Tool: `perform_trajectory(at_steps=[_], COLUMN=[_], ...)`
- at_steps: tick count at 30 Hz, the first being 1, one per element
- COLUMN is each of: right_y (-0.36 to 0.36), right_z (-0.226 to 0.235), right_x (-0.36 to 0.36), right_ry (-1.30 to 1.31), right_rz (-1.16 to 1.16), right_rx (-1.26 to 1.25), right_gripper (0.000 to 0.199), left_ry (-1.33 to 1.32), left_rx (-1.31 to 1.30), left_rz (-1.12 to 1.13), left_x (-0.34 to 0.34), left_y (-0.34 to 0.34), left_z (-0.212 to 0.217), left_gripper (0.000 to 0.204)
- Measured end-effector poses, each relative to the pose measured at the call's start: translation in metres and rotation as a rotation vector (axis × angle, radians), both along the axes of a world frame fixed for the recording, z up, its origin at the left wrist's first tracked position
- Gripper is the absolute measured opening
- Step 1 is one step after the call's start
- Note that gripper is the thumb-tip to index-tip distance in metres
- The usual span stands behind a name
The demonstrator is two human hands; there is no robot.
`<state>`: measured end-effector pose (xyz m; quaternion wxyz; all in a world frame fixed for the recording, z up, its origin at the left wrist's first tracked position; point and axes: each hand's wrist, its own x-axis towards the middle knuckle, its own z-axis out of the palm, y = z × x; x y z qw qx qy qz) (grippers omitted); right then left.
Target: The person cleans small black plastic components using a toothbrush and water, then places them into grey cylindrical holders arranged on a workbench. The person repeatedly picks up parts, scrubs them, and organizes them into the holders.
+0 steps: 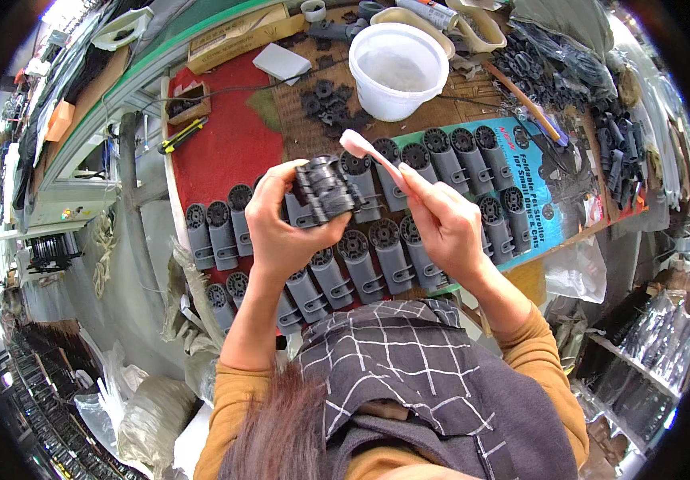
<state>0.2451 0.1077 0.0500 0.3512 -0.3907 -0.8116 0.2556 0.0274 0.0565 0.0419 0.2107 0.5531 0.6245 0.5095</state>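
Note:
My left hand (pixel 274 214) grips a bundle of small black plastic parts (pixel 326 190), lifted over the bench. In my right hand (pixel 449 218) is a toothbrush (pixel 370 154) with a pink handle, its pale head pointing up and left. The brush head is a little above and to the right of the black parts, apart from them. Beneath both hands, grey plastic tubes (pixel 355 260) with round black ends lie in rows, several of them partly hidden by my hands and forearms.
A white bucket (pixel 398 80) with pale contents stands at the back. Black parts (pixel 329 102) lie left of it, with a white box (pixel 282 63) behind. A yellow cutter knife (pixel 182 136) rests at the left. A wooden-handled tool (pixel 525 102) lies at the right by dark parts.

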Motion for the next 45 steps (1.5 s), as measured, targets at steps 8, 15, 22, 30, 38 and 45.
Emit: perform_trajectory(at_steps=[8, 15, 22, 30, 38, 45], right_y=[-0.026, -0.021, -0.019, -0.021, 0.018, 0.095], right_z=[-0.013, -0.012, -0.017, -0.019, -0.014, -0.011], right_x=[-0.015, -0.018, -0.017, -0.047, -0.039, -0.026], right_ry=[0.1, 0.169, 0.163, 0.677, 0.065, -0.151], right_rz=[0.043, 0.088, 0.16, 0.217, 0.314, 0.144], right_rx=[-0.003, 0.088, 0.163, -0.893, -0.683, -0.186], right_gripper=[0.04, 0.043, 0.043, 0.069, 0.047, 0.027], left_ry=[-1.688, -1.577, -1.38, -1.201, -0.258, -0.82], left_rx=[-0.049, -0.121, -0.065, 0.099, -0.597, -0.572], left_rz=[-0.26, -0.158, -0.212, -0.084, -0.414, -0.217], left_x=[0.01, 0.008, 0.004, 0.033, -0.031, -0.032], left_y=[-0.007, -0.01, -0.012, -0.01, 0.003, -0.005], left_z=[-0.035, -0.037, -0.036, -0.026, -0.003, -0.041], left_gripper=[0.055, 0.05, 0.042, 0.047, 0.065, 0.057])
